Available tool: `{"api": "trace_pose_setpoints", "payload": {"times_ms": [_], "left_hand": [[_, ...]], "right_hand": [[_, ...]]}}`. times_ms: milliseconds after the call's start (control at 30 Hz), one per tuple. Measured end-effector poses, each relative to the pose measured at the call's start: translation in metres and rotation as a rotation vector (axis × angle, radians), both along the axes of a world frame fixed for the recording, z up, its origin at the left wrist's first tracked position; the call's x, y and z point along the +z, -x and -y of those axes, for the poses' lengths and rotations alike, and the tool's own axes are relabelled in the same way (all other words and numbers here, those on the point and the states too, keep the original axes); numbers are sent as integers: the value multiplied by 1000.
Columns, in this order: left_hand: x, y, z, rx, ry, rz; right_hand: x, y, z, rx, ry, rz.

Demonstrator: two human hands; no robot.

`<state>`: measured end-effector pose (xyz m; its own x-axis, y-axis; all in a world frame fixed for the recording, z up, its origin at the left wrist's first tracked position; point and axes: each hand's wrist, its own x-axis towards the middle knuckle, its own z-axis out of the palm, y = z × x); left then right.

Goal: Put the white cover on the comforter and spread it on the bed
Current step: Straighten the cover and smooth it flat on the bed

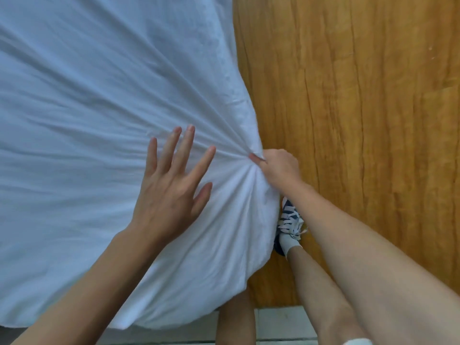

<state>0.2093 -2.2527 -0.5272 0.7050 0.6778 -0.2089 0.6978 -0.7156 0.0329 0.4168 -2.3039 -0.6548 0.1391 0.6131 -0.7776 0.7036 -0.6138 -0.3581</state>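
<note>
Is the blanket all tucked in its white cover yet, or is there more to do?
Mostly. The white cover already lies spread wide, and looks filled. Right now the right hand pinches a corner, pulling creases toward it, while the left hand is open and flat over the cloth. Left: smooth those wrinkles and straighten the edge hanging over the floor.

Left hand (171, 188) splayed (fingers (185, 145) straight); right hand (278, 168) clenched.

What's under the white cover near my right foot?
The white cover overhangs the wooden floor and hides part of the sneaker. Whatever lies beneath the rest is covered.
</note>
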Motion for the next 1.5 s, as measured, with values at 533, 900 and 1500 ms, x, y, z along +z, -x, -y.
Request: {"api": "trace_pose_setpoints", "payload": {"times_ms": [533,900,1500], "left_hand": [[-8,-14,8,122,-29,-18],[11,5,-28,10,-110,26],[5,86,-84,645,-184,291]], "right_hand": [[21,48,26,-574,-309,28],[-8,41,39,-298,-180,226],[104,153,-116,-379,-843,-310]]}}
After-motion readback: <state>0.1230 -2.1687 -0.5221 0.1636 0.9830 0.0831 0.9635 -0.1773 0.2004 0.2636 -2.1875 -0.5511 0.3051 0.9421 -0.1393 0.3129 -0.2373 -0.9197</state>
